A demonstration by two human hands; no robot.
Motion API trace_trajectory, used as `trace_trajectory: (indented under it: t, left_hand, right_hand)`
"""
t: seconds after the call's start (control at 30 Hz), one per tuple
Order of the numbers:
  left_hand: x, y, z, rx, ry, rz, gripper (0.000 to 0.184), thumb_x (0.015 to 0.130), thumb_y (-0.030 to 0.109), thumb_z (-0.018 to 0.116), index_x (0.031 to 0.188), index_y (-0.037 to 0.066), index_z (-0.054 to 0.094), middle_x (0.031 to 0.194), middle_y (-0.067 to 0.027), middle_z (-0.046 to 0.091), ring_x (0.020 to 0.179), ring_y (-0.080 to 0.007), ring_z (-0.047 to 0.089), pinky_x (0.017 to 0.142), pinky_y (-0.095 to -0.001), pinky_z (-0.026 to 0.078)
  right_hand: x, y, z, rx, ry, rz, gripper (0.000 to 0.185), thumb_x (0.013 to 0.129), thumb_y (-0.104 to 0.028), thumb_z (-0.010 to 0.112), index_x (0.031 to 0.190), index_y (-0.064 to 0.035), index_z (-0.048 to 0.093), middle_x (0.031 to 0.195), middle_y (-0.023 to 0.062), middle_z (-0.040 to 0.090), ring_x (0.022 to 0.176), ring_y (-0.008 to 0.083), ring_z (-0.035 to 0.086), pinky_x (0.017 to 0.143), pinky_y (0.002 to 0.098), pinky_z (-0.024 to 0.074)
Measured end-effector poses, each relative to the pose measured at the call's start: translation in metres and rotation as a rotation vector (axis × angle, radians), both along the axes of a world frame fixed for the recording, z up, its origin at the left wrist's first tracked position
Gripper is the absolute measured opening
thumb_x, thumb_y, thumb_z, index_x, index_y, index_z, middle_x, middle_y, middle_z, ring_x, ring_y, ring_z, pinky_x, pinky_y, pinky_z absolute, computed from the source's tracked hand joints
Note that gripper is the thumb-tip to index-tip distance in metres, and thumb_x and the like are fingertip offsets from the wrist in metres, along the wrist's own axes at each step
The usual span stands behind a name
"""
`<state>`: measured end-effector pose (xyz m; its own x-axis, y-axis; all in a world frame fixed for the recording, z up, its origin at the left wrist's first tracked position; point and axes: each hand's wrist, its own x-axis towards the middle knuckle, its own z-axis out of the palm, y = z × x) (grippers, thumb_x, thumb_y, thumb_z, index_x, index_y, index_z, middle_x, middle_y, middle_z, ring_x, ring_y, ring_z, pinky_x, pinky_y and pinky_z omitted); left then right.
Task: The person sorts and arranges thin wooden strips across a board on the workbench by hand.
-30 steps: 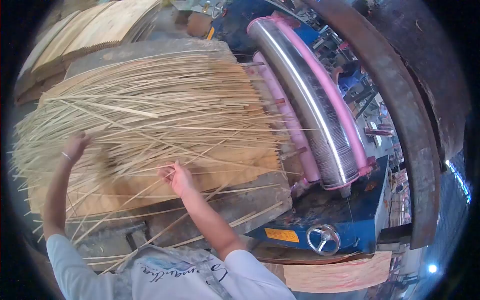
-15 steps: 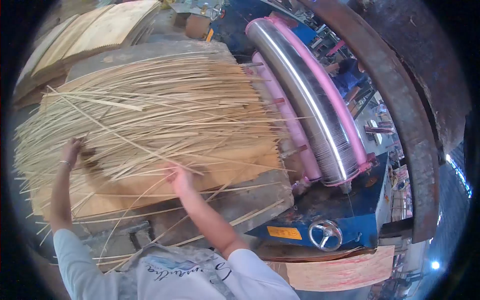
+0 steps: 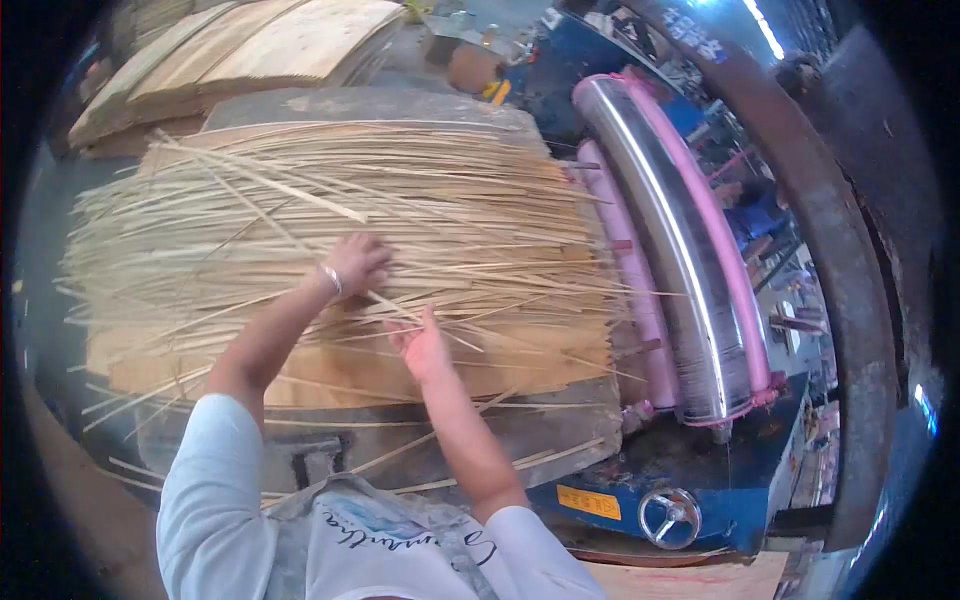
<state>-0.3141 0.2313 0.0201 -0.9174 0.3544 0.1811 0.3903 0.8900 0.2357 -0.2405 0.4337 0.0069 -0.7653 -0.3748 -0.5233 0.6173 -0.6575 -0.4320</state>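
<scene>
Thin pale wood strips [image 3: 250, 250] lie in a thick, mostly parallel layer over a wider sheet of wood veneer [image 3: 300, 372]. My left hand [image 3: 360, 265], with a bracelet at the wrist, rests on the middle of the strips, palm down, fingers slightly bent and apart. Close by, at the near edge of the layer, my right hand [image 3: 424, 348] has its thumb raised and its fingers curled round the ends of a few strips. A longer strip [image 3: 265, 215] crosses the others diagonally, running down toward both hands.
A blue machine [image 3: 640, 500] with a handwheel [image 3: 669, 517] stands at the right, carrying a shiny metal roller [image 3: 680, 240] and pink rollers [image 3: 635, 280]. Stacked veneer sheets [image 3: 250, 60] lie at the upper left. A rusty curved beam [image 3: 810, 180] rises at the far right.
My left hand has moved right from the left side of the layer to its middle, near my right hand. The view has shifted, so the scene sits further right and lower.
</scene>
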Motion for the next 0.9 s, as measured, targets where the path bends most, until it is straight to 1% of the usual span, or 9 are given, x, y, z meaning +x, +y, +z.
trace_trajectory:
  t: [0.07, 0.17, 0.23, 0.33, 0.43, 0.57, 0.7, 0.77, 0.9]
  left_hand:
    - [0.018, 0.026, 0.003, 0.057, -0.071, -0.092, 0.039, 0.073, 0.028, 0.057, 0.11, 0.015, 0.051, 0.114, -0.0073, 0.048, 0.106, -0.0308, 0.042, 0.089, -0.0438, 0.034]
    - [0.056, 0.025, 0.025, 0.115, -0.229, -0.249, 0.033, 0.074, 0.022, 0.055, 0.106, 0.015, 0.053, 0.105, -0.0089, 0.053, 0.098, -0.0289, 0.049, 0.079, -0.0385, 0.043]
    - [0.079, 0.025, 0.05, 0.036, -0.417, -0.108, 0.031, 0.073, 0.018, 0.056, 0.104, 0.015, 0.055, 0.101, -0.0101, 0.055, 0.089, -0.03, 0.053, 0.073, -0.0376, 0.046]
    - [0.074, -0.001, 0.019, 0.27, -0.238, -0.341, 0.027, 0.075, 0.017, 0.054, 0.102, 0.015, 0.057, 0.093, -0.0112, 0.057, 0.079, -0.0308, 0.056, 0.068, -0.0384, 0.046]
    - [0.074, -0.001, 0.053, 0.163, -0.361, -0.241, 0.026, 0.076, 0.016, 0.053, 0.101, 0.016, 0.058, 0.088, -0.0117, 0.058, 0.073, -0.0295, 0.057, 0.064, -0.0374, 0.046]
    - [0.06, 0.018, 0.048, 0.142, -0.242, -0.073, 0.026, 0.077, 0.015, 0.052, 0.101, 0.019, 0.059, 0.082, -0.0097, 0.059, 0.07, -0.0287, 0.058, 0.062, -0.037, 0.046]
    - [0.033, 0.07, 0.038, 0.336, -0.151, 0.023, 0.021, 0.075, 0.022, 0.057, 0.094, 0.017, 0.062, 0.081, -0.0099, 0.06, 0.071, -0.0288, 0.058, 0.064, -0.0362, 0.046]
    - [0.017, 0.106, 0.044, 0.349, -0.167, 0.111, 0.02, 0.073, 0.023, 0.06, 0.091, 0.015, 0.063, 0.081, -0.0106, 0.061, 0.073, -0.0292, 0.059, 0.065, -0.0364, 0.046]
    - [-0.022, 0.166, 0.036, 0.468, -0.204, 0.141, 0.019, 0.072, 0.021, 0.06, 0.089, 0.014, 0.063, 0.075, -0.0115, 0.061, 0.074, -0.0294, 0.059, 0.065, -0.0369, 0.046]
  right_hand:
    - [-0.002, 0.005, -0.018, -0.034, 0.016, 0.013, 0.055, 0.086, -0.05, 0.032, 0.109, -0.0021, 0.044, 0.095, 0.0143, 0.059, 0.085, 0.0292, 0.059, 0.063, 0.0337, 0.0493]
    - [0.02, 0.001, -0.032, -0.016, 0.042, 0.0, 0.053, 0.088, -0.048, 0.028, 0.11, -0.0024, 0.043, 0.093, 0.0131, 0.058, 0.083, 0.0306, 0.059, 0.061, 0.0343, 0.0489]
    - [0.043, -0.005, -0.018, -0.02, -0.07, 0.022, 0.05, 0.089, -0.046, 0.027, 0.109, -0.0032, 0.042, 0.091, 0.0116, 0.057, 0.083, 0.0317, 0.059, 0.059, 0.0345, 0.0485]
    - [0.059, -0.016, -0.002, -0.054, -0.136, 0.023, 0.045, 0.09, -0.043, 0.027, 0.108, -0.0042, 0.042, 0.088, 0.01, 0.056, 0.081, 0.0329, 0.059, 0.057, 0.0342, 0.048]
    - [0.057, -0.019, -0.001, -0.092, -0.135, 0.036, 0.042, 0.09, -0.041, 0.028, 0.106, -0.005, 0.043, 0.089, 0.0106, 0.056, 0.078, 0.0304, 0.061, 0.055, 0.0314, 0.0469]
    - [0.046, -0.011, 0.012, -0.041, -0.062, -0.038, 0.042, 0.09, -0.042, 0.03, 0.106, -0.0058, 0.043, 0.092, 0.011, 0.058, 0.076, 0.027, 0.061, 0.053, 0.0275, 0.0444]
    - [0.03, 0.028, 0.006, 0.075, 0.045, -0.196, 0.042, 0.089, -0.044, 0.032, 0.105, -0.0079, 0.045, 0.089, 0.008, 0.058, 0.065, 0.0218, 0.06, 0.051, 0.0263, 0.0425]
    - [0.022, 0.057, 0.007, 0.162, 0.01, -0.35, 0.038, 0.088, -0.044, 0.035, 0.085, -0.0091, 0.05, 0.074, 0.0048, 0.058, 0.058, 0.0188, 0.059, 0.045, 0.0235, 0.0389]
    - [0.007, 0.121, 0.008, 0.168, 0.002, -0.5, 0.029, 0.086, -0.037, 0.046, 0.087, -0.0088, 0.049, 0.071, 0.0031, 0.056, 0.059, 0.0159, 0.058, 0.044, 0.0219, 0.0386]
